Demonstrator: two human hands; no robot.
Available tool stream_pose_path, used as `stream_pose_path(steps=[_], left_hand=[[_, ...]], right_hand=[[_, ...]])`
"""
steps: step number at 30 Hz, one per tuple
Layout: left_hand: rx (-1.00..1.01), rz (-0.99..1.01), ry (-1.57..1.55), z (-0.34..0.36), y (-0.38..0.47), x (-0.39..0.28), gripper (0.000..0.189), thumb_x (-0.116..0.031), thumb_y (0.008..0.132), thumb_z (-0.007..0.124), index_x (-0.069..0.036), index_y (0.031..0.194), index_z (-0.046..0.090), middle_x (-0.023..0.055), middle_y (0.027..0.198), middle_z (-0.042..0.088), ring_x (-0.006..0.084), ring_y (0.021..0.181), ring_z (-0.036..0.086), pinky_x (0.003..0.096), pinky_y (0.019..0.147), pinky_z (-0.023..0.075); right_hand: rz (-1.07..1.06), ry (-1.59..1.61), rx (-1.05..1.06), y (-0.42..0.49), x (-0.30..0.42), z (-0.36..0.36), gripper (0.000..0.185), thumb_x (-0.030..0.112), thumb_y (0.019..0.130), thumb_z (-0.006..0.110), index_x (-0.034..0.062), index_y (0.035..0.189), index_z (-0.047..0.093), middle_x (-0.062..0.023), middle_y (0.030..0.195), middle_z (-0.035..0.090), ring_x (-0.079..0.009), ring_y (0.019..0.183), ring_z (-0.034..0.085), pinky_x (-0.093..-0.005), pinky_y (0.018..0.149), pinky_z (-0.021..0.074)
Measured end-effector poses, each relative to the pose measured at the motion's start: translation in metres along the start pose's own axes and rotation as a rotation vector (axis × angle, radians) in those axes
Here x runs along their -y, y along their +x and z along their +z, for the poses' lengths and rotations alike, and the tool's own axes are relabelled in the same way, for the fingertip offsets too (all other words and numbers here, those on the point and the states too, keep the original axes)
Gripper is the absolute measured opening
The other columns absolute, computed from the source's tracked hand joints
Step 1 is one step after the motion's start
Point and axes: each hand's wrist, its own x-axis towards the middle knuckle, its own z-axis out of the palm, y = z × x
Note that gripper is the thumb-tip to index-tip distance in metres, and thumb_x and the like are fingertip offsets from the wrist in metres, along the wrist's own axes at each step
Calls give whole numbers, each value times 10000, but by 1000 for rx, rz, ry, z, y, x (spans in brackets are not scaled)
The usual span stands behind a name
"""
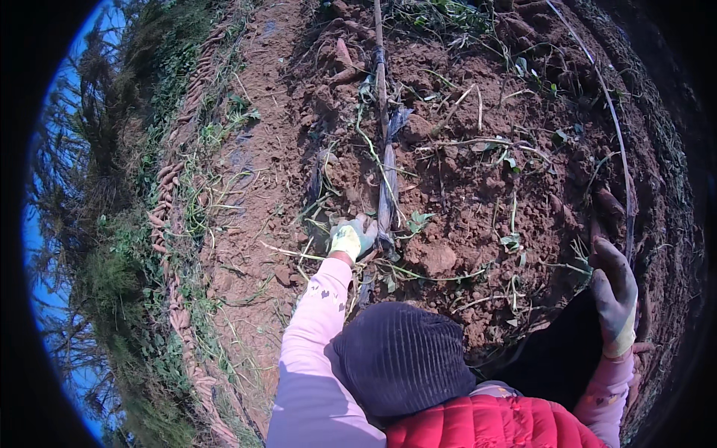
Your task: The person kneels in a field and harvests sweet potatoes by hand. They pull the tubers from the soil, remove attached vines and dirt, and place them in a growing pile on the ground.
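Note:
My left hand [353, 238], in a pale yellow and grey work glove, reaches down to the reddish soil beside a strip of crumpled dark plastic film [387, 196]. Its fingertips are at the ground among cut vine stems [291, 252]; whether they grip anything is hidden. At the right, my right hand [615, 299] wears a soiled glove, its thumb apart from its bent fingers. Those fingertips are close to a reddish root, apparently a sweet potato [596, 228]; I cannot tell whether they touch. Another sweet potato [609, 201] lies partly in soil just beyond.
A long stick [381, 84] runs away from me, and a thin pale strip [613, 117] curves along the right. More sweet potatoes [344, 64] lie farther up. A long row of dug sweet potatoes [165, 196] lines the left, beside green shrubs [112, 280]. Dark ribbed cloth [403, 358] fills the lower middle.

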Motion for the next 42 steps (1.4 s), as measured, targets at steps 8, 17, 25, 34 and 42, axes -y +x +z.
stream_pose_path(steps=[8, 17, 25, 34, 42], left_hand=[[174, 53, 108, 7, -40, -29, 779, -405, 961, 670, 54, 1534, 411, 312, 1102, 729, 462, 1055, 710, 495, 925, 558], [-51, 187, 190, -78, -93, 30, 266, -203, 905, 685, -58, 1123, 640, 237, 879, 739, 448, 861, 726, 540, 758, 566], [-2, -121, -50, -36, -209, 77, 448, -106, 915, 674, -98, 1362, 636, 203, 916, 731, 368, 780, 726, 453, 703, 561], [-484, 73, -244, -166, -127, 61, 227, -197, 959, 727, -50, 1133, 740, 225, 956, 748, 365, 826, 718, 430, 744, 549], [-902, 241, -234, -355, -87, -45, 257, -246, 954, 768, -34, 1097, 749, 223, 926, 757, 281, 764, 729, 396, 704, 548]], right_hand=[[47, 39, -56, 3, 2, 1, 454, 62, 1013, 610, -50, 1450, 557, -95, 1412, 608, -163, 1268, 578, -323, 1129, 427], [33, -41, -61, 1, -1, -2, 430, 42, 1010, 599, -52, 1429, 575, -105, 1416, 608, -166, 1282, 574, -320, 1133, 424], [-6, -91, -2, 3, -1, -1, 443, 31, 989, 615, -55, 1422, 576, -127, 1424, 617, -197, 1314, 583, -338, 1149, 423], [-81, -19, 27, -4, 2, -3, 420, 50, 996, 627, -34, 1405, 587, -91, 1334, 647, -147, 1210, 621, -303, 1075, 480], [-31, 100, 14, -17, 6, -19, 376, 62, 982, 630, -48, 1342, 611, -64, 1160, 674, -122, 1061, 634, -270, 974, 500]])
